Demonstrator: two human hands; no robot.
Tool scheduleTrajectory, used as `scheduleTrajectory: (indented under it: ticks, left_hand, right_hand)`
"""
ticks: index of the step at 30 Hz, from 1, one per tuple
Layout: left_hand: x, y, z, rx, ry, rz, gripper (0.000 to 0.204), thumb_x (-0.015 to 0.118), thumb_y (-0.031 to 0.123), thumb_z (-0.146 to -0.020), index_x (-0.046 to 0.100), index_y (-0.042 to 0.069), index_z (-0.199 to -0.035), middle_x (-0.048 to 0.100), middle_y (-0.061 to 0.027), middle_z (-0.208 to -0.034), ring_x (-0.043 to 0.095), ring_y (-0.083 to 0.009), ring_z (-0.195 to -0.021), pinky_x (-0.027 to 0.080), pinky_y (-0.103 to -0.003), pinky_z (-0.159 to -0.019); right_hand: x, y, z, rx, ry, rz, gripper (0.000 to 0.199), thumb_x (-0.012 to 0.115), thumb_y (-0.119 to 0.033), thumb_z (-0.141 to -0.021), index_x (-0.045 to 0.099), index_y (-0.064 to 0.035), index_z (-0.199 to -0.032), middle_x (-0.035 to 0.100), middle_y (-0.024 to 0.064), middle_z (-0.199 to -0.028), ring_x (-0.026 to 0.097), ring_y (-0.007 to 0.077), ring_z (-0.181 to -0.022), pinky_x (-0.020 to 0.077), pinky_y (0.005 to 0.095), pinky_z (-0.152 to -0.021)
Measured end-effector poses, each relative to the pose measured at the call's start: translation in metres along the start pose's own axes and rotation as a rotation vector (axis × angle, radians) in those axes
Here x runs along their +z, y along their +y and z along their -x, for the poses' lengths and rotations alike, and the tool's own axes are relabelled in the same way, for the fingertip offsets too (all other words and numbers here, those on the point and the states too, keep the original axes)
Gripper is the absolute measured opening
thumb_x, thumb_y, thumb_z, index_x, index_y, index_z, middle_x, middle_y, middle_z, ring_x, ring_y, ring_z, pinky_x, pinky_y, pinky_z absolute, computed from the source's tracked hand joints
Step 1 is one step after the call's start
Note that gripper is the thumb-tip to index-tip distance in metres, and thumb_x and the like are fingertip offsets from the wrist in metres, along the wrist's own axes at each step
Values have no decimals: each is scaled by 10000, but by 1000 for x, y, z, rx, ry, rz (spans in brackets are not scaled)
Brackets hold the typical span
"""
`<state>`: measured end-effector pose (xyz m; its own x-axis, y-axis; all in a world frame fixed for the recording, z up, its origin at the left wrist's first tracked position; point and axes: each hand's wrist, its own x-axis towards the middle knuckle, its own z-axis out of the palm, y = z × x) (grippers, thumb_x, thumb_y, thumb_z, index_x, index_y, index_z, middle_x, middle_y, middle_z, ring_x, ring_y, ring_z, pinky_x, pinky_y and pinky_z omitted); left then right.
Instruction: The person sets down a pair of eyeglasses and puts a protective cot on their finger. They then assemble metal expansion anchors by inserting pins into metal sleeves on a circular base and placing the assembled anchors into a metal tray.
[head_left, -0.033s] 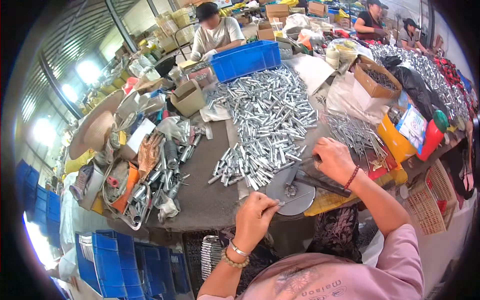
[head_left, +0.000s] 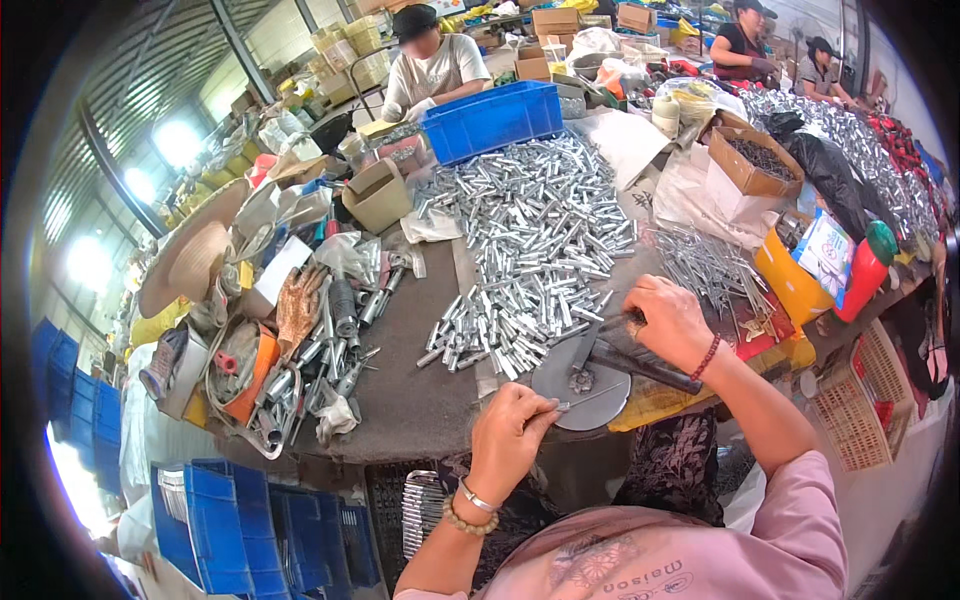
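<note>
My left hand (head_left: pixel 508 425) is closed in a pinch at the near table edge, holding a thin metal rod (head_left: pixel 595 396). The rod points right across a round grey metal plate (head_left: pixel 595 415). On the plate stands a small dark fixture (head_left: pixel 580 381), from which a dark bar-like handle (head_left: pixel 655 372) reaches right. Beyond that handle, my right hand (head_left: pixel 668 318) has its fingers curled together; a dark bit shows at the fingertips, but what they grip is hidden. A heap of short silvery metal tubes (head_left: pixel 540 240) spreads just past both hands.
Thin metal rods (head_left: pixel 705 265) lie right of the heap. A blue bin (head_left: pixel 492 122) stands at its far end. Tools and gloves (head_left: pixel 298 310) crowd the left. A box of small dark parts (head_left: pixel 755 165) sits far right. Other people work across the table.
My right hand has shifted very slightly, its fingers tilting a little. The left hand and the rod stay in place.
</note>
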<state>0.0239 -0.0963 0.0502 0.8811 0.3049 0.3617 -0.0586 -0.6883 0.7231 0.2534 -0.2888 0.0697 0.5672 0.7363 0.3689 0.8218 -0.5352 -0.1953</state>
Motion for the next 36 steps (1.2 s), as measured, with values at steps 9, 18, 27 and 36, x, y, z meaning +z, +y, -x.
scheduleTrajectory:
  ticks: [9, 18, 27, 36]
  left_hand:
    - [-5, -4, -13, -14, -1, -17, 133, 819, 55, -871, 754, 35, -985, 624, -65, -906, 632, -230, -811, 507, -327, -736]
    - [2, -5, -4, -30, 12, -3, 130, 808, 28, -863, 766, 39, -987, 625, -55, -902, 629, -218, -819, 502, -330, -747]
    - [1, -12, -11, -16, 12, 15, 119, 813, 43, -854, 742, 46, -950, 630, -62, -904, 635, -238, -824, 506, -348, -734]
    - [-1, -7, -5, 21, 2, -72, 124, 821, 82, -865, 748, 43, -957, 659, -82, -918, 679, -277, -848, 538, -363, -744]
  right_hand:
    - [-4, -72, 21, -239, 59, -541, 195, 742, -41, -800, 711, -65, -991, 644, 104, -991, 647, 339, -1009, 535, 437, -881]
    - [11, -81, 31, -241, 3, -526, 196, 732, -27, -804, 696, -59, -995, 619, 109, -985, 632, 350, -1007, 520, 465, -890]
    - [13, -82, 20, -314, -16, -423, 181, 707, -31, -806, 687, -61, -984, 612, 116, -1025, 626, 351, -1019, 519, 466, -896]
    - [4, -96, 32, -432, 76, -111, 66, 681, -141, -823, 641, -117, -869, 551, 64, -926, 607, 254, -911, 497, 399, -811]
